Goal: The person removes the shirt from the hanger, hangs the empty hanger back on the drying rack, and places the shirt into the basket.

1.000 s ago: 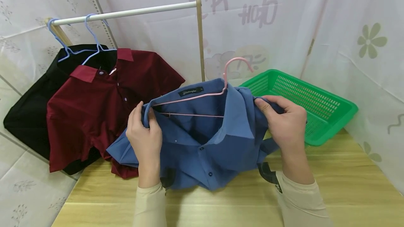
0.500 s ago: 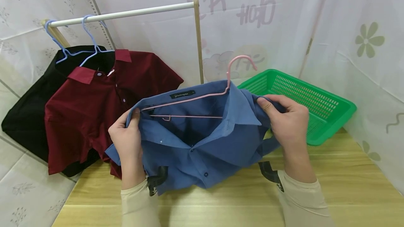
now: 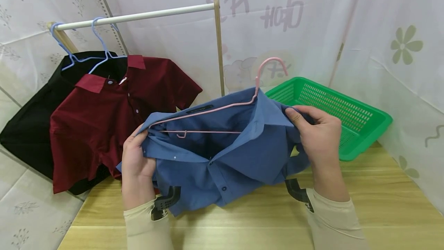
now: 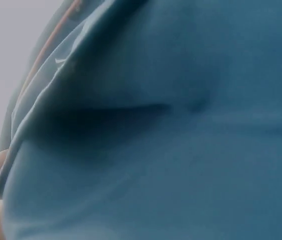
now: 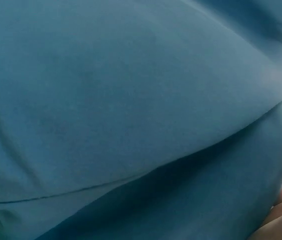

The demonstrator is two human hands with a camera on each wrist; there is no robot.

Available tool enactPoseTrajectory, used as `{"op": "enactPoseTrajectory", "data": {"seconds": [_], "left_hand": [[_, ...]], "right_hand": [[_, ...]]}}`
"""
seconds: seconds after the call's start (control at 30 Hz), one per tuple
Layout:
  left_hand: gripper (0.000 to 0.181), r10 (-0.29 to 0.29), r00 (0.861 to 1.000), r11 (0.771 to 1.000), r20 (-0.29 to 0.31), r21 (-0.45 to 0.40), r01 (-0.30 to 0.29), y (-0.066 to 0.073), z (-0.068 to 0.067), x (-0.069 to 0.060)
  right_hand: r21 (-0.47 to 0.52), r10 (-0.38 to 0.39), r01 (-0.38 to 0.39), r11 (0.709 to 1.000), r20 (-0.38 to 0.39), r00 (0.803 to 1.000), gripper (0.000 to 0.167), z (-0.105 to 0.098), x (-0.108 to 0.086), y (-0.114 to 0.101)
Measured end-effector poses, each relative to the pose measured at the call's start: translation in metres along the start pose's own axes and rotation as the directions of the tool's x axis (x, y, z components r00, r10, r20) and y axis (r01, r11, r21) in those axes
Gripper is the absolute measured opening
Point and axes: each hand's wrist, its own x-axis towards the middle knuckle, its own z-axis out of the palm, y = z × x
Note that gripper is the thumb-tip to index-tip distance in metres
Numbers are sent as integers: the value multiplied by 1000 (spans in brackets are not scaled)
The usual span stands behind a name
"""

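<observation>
Up close, left hand [image 3: 138, 161]: holds the opened edge of the cloth by the hanger's end; how the fingertips meet behind it, I can't tell.
Right hand [image 3: 320, 132]: thumb on top, pinching the cloth at the other shoulder.
Blue shirt [image 3: 248, 157]: here's the centre of it, stretched between both hands over the wooden table [image 3: 263, 223], neck gaping wide.
Pink hanger [image 3: 257, 82]: one arm crosses that opening, lower bar beneath, other arm lost under cloth; hook poking up, well apart from the rail.
Step in play: looks like fitting shirt to hanger; right shoulder seemingly on, left end apparently not settled yet.
Next move: seems to call for easing cloth over that left end, right hand steadying its side.
Green basket [image 3: 336, 101]: just beyond the right hand.
White rail [image 3: 166, 12]: back left, with red shirt [image 3: 114, 122] and black garment [image 3: 34, 126] on blue hangers [image 3: 100, 38].
</observation>
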Motion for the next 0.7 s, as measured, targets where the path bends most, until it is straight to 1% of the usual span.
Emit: {"op": "enactPoseTrajectory", "data": {"seconds": [0.07,0.1,0.13,0.23,0.3,0.37,0.43,0.47,0.5,0.53,0.57,0.6,0.63,0.7], "left_hand": [[31,-31,998,999,61,-30,33,1,-3,0],[31,-44,996,998,82,-34,47,1,-4,0],[31,-52,994,998,99,-31,56,0,-5,0],[33,-66,990,998,124,13,64,-3,-7,2],[36,-70,990,996,120,65,63,-6,-7,3],[37,-76,991,989,110,133,61,-10,-6,3],[38,-80,992,976,94,212,58,-15,-3,3],[37,-87,993,964,80,258,63,-18,-2,4],[35,-87,994,947,73,314,60,-20,0,4],[33,-87,994,925,62,376,57,-23,1,4],[32,-84,995,896,58,441,50,-25,3,4],[30,-80,995,859,57,510,40,-27,4,4],[31,-77,995,815,59,579,29,-29,5,4],[33,-73,994,716,76,698,0,-32,7,3]], "right_hand": [[4,7,-7,1000,4,1000,26,0,0,1],[7,6,-6,1000,6,1000,25,0,0,1],[8,8,-8,1000,6,1000,25,1,0,1],[9,29,-29,1000,12,1000,26,1,1,1],[20,49,-49,999,17,999,24,2,1,1],[34,65,-65,997,15,998,21,3,2,1],[60,73,-74,995,8,997,15,4,2,0],[70,71,-71,995,2,997,13,5,2,0],[82,69,-68,994,-5,998,11,6,3,0],[98,68,-67,993,-12,998,10,6,3,-1],[120,72,-69,990,-18,997,9,7,3,-1],[141,80,-76,987,-24,996,9,7,3,-1],[153,89,-83,985,-28,996,10,7,3,-1],[163,108,-101,981,-33,994,13,8,3,-2]]}}
